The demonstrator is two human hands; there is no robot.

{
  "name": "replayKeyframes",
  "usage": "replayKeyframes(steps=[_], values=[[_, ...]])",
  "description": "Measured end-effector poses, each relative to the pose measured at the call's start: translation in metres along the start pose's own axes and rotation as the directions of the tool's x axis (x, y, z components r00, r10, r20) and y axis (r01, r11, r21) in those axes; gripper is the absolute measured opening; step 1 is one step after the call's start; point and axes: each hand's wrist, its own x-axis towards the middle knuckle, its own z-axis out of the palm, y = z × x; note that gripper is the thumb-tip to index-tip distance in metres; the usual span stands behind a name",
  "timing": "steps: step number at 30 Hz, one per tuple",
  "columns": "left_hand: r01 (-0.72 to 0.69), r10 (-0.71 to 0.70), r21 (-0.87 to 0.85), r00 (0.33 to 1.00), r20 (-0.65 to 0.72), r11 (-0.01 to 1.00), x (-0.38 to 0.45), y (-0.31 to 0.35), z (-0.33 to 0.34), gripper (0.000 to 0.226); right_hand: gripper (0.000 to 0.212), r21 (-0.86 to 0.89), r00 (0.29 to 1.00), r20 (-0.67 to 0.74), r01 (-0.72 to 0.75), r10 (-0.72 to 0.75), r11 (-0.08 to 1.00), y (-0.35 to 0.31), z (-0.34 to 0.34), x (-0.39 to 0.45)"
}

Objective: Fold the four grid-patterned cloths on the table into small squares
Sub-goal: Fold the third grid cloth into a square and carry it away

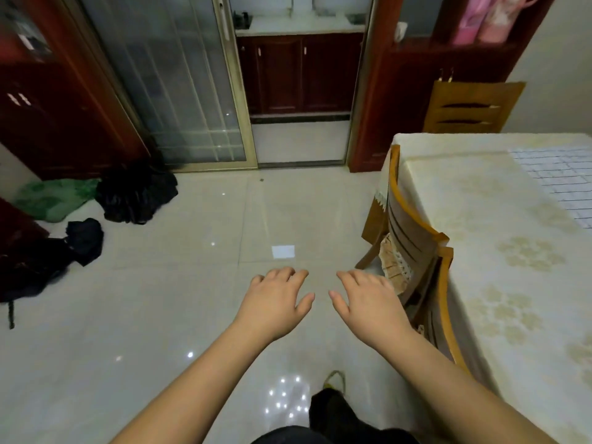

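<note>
Both hands hover over the tiled floor (179,283) at centre frame — the left hand (278,299) and right hand (368,299) palm-down, fingers loosely spread, holding nothing. A grid-patterned cloth (559,181) lies flat at the right edge — on the table (499,251), well apart from them.

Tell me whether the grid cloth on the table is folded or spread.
Spread, it seems: the grid cloth lies flat on the table; the frame cuts it off.

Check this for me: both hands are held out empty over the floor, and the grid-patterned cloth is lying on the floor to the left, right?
Not quite. Both the left hand and right hand are held out empty over the floor, but the grid-patterned cloth lies on the table to the right, as the head view shows.
</note>
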Motion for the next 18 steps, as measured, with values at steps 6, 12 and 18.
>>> replayKeyframes(steps=[6,12,18], values=[[-0.036,0.036,0.019,0.999,0.016,0.999,0.106,-0.011,-0.025,0.055,0.052,0.038,0.999,0.003,-0.047,0.047,0.998,0.039,-0.019,0.094],[-0.029,0.030,0.039,0.999,-0.027,0.999,0.188,-0.026,-0.050,0.054,0.071,0.017,0.998,-0.019,-0.062,0.063,0.998,0.068,-0.040,0.176],[-0.081,0.081,0.032,0.997,0.014,0.996,0.264,-0.053,-0.052,0.055,0.074,0.074,0.990,-0.040,-0.131,0.134,0.989,0.079,-0.041,0.252]])
